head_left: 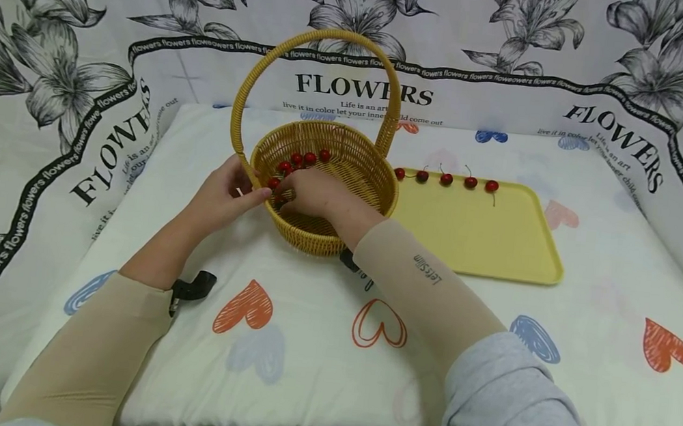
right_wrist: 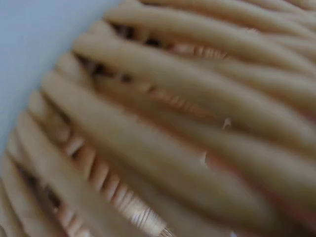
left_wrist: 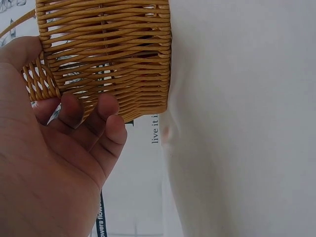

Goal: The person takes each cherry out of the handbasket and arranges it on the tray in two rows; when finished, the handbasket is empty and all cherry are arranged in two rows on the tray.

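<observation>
A yellow wicker basket with a tall arched handle stands on the padded surface in the head view. Several red cherries lie along its left inner side. My left hand grips the basket's left side where the handle meets the rim; in the left wrist view its thumb and curled fingers lie around the woven handle base. Reaching over the near rim, my right hand is down inside the basket among the cherries. Its fingertips are hidden, so what they hold cannot be seen. Blurred wicker fills the right wrist view.
To the right of the basket lies a flat yellow tray, partly behind it and my right forearm. A row of cherries with stems sits along its far edge. A flower-printed cloth hangs behind the heart-patterned surface.
</observation>
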Demonstrator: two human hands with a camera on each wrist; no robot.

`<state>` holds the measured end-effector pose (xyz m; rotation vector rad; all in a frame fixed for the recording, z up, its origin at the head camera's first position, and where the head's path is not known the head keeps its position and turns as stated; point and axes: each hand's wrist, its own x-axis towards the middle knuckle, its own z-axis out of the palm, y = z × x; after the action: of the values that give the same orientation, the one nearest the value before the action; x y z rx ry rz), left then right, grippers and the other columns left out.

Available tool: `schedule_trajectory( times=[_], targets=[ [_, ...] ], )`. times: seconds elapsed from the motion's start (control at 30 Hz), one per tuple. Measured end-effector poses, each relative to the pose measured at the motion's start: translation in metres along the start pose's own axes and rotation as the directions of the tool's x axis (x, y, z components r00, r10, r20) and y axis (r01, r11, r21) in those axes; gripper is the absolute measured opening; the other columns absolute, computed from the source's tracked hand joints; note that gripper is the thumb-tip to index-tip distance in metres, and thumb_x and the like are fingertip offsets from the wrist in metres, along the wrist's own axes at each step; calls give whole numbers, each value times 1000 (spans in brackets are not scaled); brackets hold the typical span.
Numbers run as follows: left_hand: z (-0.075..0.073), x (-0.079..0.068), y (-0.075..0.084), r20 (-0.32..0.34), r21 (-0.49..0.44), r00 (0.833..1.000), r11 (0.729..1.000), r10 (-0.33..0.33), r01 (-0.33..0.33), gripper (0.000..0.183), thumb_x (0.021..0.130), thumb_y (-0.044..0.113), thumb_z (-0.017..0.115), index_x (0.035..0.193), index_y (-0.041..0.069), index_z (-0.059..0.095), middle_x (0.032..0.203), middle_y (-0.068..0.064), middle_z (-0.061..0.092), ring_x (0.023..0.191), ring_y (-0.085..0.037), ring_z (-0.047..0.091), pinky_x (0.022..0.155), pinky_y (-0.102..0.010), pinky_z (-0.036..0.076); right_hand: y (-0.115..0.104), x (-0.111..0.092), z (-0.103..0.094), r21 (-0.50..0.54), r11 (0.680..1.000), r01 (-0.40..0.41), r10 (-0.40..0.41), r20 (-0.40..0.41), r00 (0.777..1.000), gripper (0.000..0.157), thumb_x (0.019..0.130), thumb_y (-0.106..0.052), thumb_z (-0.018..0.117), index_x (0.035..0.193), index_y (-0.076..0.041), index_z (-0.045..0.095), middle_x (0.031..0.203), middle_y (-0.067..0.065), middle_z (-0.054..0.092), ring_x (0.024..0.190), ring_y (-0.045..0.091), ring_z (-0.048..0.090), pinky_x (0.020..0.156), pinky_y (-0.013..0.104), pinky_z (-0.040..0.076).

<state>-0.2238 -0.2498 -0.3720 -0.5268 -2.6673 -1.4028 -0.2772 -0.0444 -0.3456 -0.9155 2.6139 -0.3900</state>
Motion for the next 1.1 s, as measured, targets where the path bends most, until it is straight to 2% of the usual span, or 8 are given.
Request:
schedule_trajectory(
  times=[0.17,0.37,0.43,0.53,0.63,0.77,0.93,1.1],
  targets=[
    [1,0,1,3,0,1000,1000,2,-2,46,99,15,69,136,-2,47,100,-12,59,83,-22,51,67,-26,42,0,-3,-2,-2,999,53,-53,8,999,28,99,-27,70,126,-19,74,121,-4,70,110,15,62,98,32,47],
    [2,1,1,6,5,1000,1000,-4,4,46,99,13,68,136,-4,46,104,-14,59,85,-25,50,67,-26,42,6,-19,-12,128,988,84,-72,-95,993,27,99,-26,70,124,-18,75,110,-4,69,98,15,60,86,31,49],
    [2,1,1,3,9,1000,1000,-2,2,46,99,11,68,136,-5,46,105,-15,59,85,-26,50,68,-26,42,10,-29,-17,178,979,96,-72,-135,988,28,99,-28,71,125,-18,74,111,-4,68,99,14,58,85,30,49],
    [3,1,4,3,12,1000,1000,3,-3,46,99,11,67,137,-6,45,106,-16,60,85,-26,50,68,-26,42,16,-47,-25,262,961,89,-38,-192,981,31,98,-30,73,126,-18,74,115,-4,66,104,14,55,87,29,48],
    [1,-3,17,6,-3,1000,1000,15,-15,45,99,10,67,136,-6,46,105,-15,60,84,-25,50,69,-26,42,26,-65,-30,300,950,82,-5,-249,968,31,97,-32,74,126,-21,74,121,-6,64,110,13,53,91,30,47],
    [0,-6,25,7,-21,1000,1000,17,-17,43,99,8,67,133,-9,46,103,-15,59,83,-27,50,68,-25,42,38,-85,-36,340,937,78,30,-302,953,30,96,-33,74,125,-25,74,120,-6,63,102,16,52,83,33,48],
    [3,-1,3,-1,-17,1000,1000,26,-26,43,98,6,68,133,-7,46,104,-14,59,82,-25,50,67,-24,42,52,-101,-45,417,903,98,55,-340,939,29,96,-30,75,125,-22,74,103,-1,62,87,23,49,69,35,42],
    [2,0,-1,-9,-28,999,999,46,-46,44,98,5,67,134,-7,46,105,-12,59,82,-21,50,68,-24,43,68,-115,-59,452,886,103,75,-360,930,30,97,-29,75,125,-20,74,95,7,56,85,25,47,68,36,39]
  ],
)
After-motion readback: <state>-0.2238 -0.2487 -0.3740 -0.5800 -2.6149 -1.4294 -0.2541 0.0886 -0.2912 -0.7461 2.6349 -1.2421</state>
